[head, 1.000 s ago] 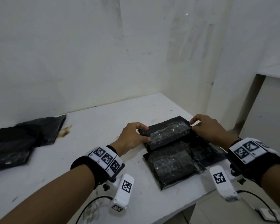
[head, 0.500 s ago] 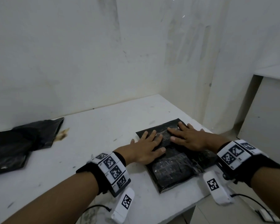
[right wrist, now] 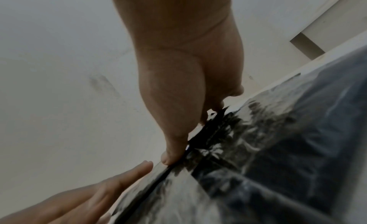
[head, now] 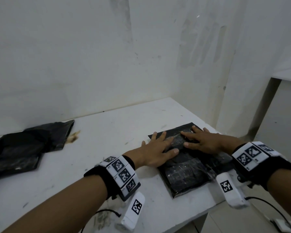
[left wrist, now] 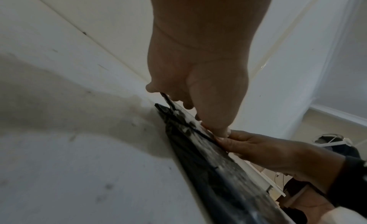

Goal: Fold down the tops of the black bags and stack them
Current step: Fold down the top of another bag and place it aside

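A black bag (head: 188,175) lies flat near the right front corner of the white table (head: 107,135), its top flap (head: 176,140) folded down toward me. My left hand (head: 158,148) lies flat on the flap's left part, fingers straight and spread. My right hand (head: 203,140) presses the flap's right part, fingers straight too. In the left wrist view the left hand (left wrist: 200,101) rests on the bag's edge (left wrist: 198,149). In the right wrist view the right hand (right wrist: 184,117) sits flat on the glossy bag (right wrist: 258,164). More black bags (head: 23,148) lie crumpled at the far left.
White walls close off the back and the right of the table. The table's front edge (head: 200,216) runs just under my wrists, with floor and a cable (head: 275,211) below. A white ledge (head: 289,74) stands at the far right.
A second ago both hands pinched the bag's top and held it lifted. They have since laid it down and now press it flat with straight fingers.
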Demonstrator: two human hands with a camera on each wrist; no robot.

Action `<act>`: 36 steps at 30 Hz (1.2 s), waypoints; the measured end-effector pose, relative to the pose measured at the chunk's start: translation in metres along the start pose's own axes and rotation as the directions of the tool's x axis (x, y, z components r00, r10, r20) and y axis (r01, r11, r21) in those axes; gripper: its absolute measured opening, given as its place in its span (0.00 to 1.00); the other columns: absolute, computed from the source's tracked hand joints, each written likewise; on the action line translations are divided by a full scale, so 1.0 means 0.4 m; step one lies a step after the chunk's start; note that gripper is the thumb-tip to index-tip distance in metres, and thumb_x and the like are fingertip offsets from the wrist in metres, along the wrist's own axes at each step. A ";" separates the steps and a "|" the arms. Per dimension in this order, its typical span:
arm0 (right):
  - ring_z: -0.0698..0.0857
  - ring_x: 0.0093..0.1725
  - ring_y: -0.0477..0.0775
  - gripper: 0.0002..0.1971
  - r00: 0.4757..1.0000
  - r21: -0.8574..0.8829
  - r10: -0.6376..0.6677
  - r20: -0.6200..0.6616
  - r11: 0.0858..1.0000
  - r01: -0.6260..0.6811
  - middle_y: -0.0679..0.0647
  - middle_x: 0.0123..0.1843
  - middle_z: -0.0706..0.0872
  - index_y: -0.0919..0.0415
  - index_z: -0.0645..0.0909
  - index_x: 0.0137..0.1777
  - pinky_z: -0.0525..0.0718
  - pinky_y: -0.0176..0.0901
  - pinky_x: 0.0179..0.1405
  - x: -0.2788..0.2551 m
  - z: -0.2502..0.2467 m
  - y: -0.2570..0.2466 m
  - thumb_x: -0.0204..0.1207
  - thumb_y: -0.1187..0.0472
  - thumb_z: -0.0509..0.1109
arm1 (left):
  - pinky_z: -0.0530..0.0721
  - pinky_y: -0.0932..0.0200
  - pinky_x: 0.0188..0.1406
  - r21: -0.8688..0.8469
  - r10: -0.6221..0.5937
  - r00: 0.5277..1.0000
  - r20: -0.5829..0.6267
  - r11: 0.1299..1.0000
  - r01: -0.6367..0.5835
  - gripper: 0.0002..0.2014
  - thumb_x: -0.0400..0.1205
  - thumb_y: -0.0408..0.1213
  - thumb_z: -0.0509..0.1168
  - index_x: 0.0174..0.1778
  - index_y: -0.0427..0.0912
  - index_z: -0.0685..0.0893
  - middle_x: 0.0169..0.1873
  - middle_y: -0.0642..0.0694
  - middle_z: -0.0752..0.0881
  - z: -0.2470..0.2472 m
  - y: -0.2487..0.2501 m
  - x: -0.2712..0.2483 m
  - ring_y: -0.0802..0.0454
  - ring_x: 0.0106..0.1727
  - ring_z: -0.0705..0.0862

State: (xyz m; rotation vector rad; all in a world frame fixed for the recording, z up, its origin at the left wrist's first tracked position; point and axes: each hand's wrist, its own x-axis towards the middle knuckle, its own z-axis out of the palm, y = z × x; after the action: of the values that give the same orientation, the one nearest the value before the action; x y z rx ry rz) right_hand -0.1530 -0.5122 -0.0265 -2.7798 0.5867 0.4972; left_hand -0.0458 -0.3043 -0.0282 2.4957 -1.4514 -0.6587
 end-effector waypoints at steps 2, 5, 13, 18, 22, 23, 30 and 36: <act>0.37 0.87 0.69 0.40 0.999 0.004 0.009 -0.033 1.000 -0.009 0.51 0.90 0.36 0.26 0.44 0.84 0.43 0.77 0.82 -0.007 -0.018 -0.012 0.72 0.21 0.46 | 0.49 0.28 0.84 -0.076 0.042 0.998 -0.044 0.996 -0.046 0.36 0.86 0.68 0.49 0.88 0.59 0.53 0.89 0.47 0.53 -0.026 -0.011 -0.022 0.39 0.89 0.45; 0.39 0.88 0.66 0.41 0.994 0.037 -0.009 -0.113 0.999 0.013 0.48 0.90 0.42 0.26 0.50 0.84 0.42 0.79 0.81 -0.023 -0.049 -0.056 0.70 0.18 0.45 | 0.70 0.53 0.74 -0.150 0.044 0.987 -0.157 0.986 -0.067 0.31 0.88 0.60 0.56 0.86 0.53 0.61 0.77 0.45 0.77 -0.071 -0.044 -0.081 0.43 0.77 0.75; 0.83 0.63 0.50 0.23 0.944 0.147 -0.220 -0.247 0.954 0.261 0.46 0.67 0.85 0.40 0.78 0.70 0.78 0.46 0.63 -0.111 -0.088 -0.312 0.80 0.32 0.61 | 0.76 0.58 0.57 -0.156 -0.224 0.909 -0.352 0.971 0.179 0.19 0.84 0.56 0.66 0.67 0.52 0.82 0.59 0.52 0.89 -0.153 -0.201 -0.325 0.52 0.61 0.83; 0.82 0.55 0.48 0.19 0.936 0.113 -0.289 -0.199 0.942 0.315 0.44 0.62 0.88 0.42 0.80 0.67 0.75 0.42 0.56 -0.130 -0.062 -0.502 0.81 0.37 0.65 | 0.77 0.60 0.58 -0.130 -0.342 0.865 -0.367 0.940 0.317 0.18 0.84 0.52 0.68 0.67 0.48 0.83 0.59 0.49 0.88 -0.164 -0.335 -0.509 0.51 0.61 0.84; 0.82 0.57 0.49 0.19 0.938 0.127 -0.317 -0.138 0.934 0.334 0.47 0.65 0.87 0.45 0.81 0.69 0.78 0.42 0.61 -0.105 -0.006 -0.640 0.81 0.40 0.67 | 0.78 0.59 0.63 -0.130 -0.436 0.833 -0.341 0.899 0.418 0.23 0.84 0.52 0.68 0.73 0.47 0.78 0.69 0.47 0.82 -0.153 -0.462 -0.626 0.50 0.64 0.82; 0.82 0.60 0.50 0.20 0.938 0.125 -0.324 -0.122 0.932 0.339 0.47 0.67 0.86 0.46 0.80 0.70 0.77 0.42 0.62 -0.095 0.006 -0.672 0.82 0.41 0.67 | 0.77 0.56 0.67 -0.102 -0.465 0.824 -0.323 0.883 0.458 0.25 0.84 0.53 0.67 0.76 0.48 0.76 0.73 0.47 0.79 -0.151 -0.493 -0.645 0.48 0.69 0.80; 0.82 0.65 0.57 0.23 0.931 0.257 -0.364 0.007 0.901 0.350 0.51 0.70 0.80 0.49 0.74 0.78 0.84 0.49 0.55 0.023 0.049 -0.923 0.84 0.47 0.66 | 0.53 0.33 0.85 0.074 -0.663 0.743 -0.094 0.740 0.669 0.41 0.85 0.64 0.59 0.89 0.59 0.45 0.89 0.43 0.39 -0.163 -0.655 -0.739 0.30 0.88 0.41; 0.69 0.82 0.61 0.26 0.889 0.015 -0.456 -0.036 0.889 0.457 0.59 0.85 0.67 0.59 0.64 0.85 0.67 0.47 0.77 0.163 0.077 -1.086 0.88 0.56 0.59 | 0.50 0.26 0.83 0.090 -0.632 0.766 -0.119 0.762 0.642 0.38 0.86 0.63 0.56 0.88 0.64 0.42 0.89 0.47 0.36 -0.178 -0.743 -0.694 0.35 0.88 0.37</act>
State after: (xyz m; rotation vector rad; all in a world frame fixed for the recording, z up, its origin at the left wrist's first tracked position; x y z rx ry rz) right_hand 0.0812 -0.1400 -0.0027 -2.7737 -0.0696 0.3364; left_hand 0.1006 0.0804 0.0046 3.0855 -0.5837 -0.5539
